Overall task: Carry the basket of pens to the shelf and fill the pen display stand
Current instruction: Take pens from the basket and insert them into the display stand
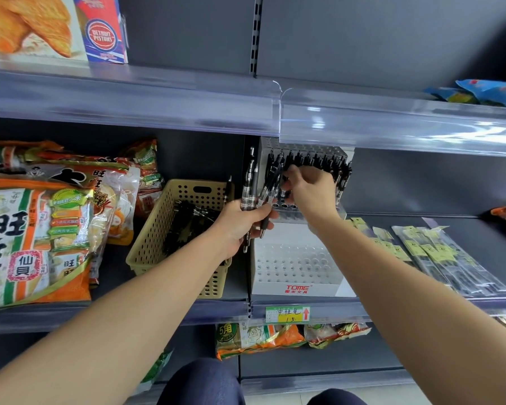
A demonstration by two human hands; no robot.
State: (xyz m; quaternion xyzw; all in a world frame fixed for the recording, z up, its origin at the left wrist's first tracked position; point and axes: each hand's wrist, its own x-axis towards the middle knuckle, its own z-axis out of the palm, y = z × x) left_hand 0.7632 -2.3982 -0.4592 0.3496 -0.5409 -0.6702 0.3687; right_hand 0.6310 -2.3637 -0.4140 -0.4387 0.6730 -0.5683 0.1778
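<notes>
Left of the left hand (240, 222), the tan basket (158, 229) sits on the shelf (473, 229) with loose pens inside, crowded by snack bags (35, 229) further left. Its fingers (263, 213) clench a bundle of black pens (250, 182). The right hand (310, 194) reaches into the filled upper rows of the display stand (292, 267); I cannot tell whether its fingers pinch a pen. Above them a clear shelf lip (362, 121) overhangs the stand's top.

Shelf (476, 241) with basket (158, 238), stand (292, 270), snack bags (32, 244)
</notes>
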